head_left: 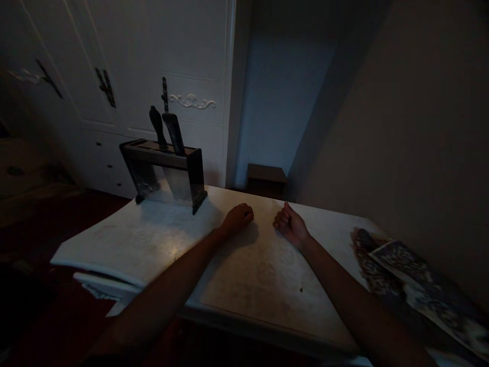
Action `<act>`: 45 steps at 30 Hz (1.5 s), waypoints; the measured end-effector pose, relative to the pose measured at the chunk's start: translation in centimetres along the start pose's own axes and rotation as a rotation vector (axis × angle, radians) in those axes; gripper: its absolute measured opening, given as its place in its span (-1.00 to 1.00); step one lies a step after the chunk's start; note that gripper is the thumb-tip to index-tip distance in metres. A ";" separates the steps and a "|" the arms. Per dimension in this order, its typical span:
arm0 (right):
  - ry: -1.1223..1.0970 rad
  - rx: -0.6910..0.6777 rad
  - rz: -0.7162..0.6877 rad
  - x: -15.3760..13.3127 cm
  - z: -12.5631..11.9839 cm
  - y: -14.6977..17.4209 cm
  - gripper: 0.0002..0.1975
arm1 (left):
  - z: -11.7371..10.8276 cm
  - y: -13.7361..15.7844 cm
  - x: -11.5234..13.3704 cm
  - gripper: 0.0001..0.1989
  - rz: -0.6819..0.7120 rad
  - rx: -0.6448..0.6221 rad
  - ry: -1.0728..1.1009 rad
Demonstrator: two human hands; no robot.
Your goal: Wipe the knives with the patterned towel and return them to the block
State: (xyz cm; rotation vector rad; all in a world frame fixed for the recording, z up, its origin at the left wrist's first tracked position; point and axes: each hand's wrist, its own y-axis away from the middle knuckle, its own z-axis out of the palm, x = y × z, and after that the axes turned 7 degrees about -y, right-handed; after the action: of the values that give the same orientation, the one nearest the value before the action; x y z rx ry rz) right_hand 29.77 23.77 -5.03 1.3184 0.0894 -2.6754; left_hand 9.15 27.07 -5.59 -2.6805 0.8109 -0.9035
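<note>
In the head view, the left hand and right hand are curled into fists over the table, centre frame, nothing visible in either. The knife holder stands left of centre; its knives are best drawn straight up by their handles.

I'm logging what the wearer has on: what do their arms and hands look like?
Both forearms are bare and tapering, with no watch or bracelet visible. The left hand and right hand wear no gloves; it is too dim to rule out a ring. Any sleeve higher up cannot be made out.
</note>
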 end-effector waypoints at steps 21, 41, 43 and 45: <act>-0.069 -0.038 0.173 -0.1 0.4 1.7 -0.55 | 1.1 2.1 4.2 -0.84 0.242 -0.132 0.088; -0.097 -0.052 0.194 0.2 0.8 2.3 -0.71 | 0.9 2.2 4.8 -0.76 0.227 -0.108 0.015; -0.103 -0.022 0.161 0.4 0.8 2.2 -0.79 | 1.0 2.0 4.5 -0.77 0.201 -0.102 -0.002; -0.103 0.003 0.132 0.5 0.7 2.1 -0.85 | 1.2 1.8 4.1 -0.76 0.171 -0.103 -0.029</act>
State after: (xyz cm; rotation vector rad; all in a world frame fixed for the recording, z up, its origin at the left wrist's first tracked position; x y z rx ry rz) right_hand 29.31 21.56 -4.98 1.1429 -0.0138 -2.6266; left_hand 11.82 23.28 -5.09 -2.6521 1.0887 -0.8020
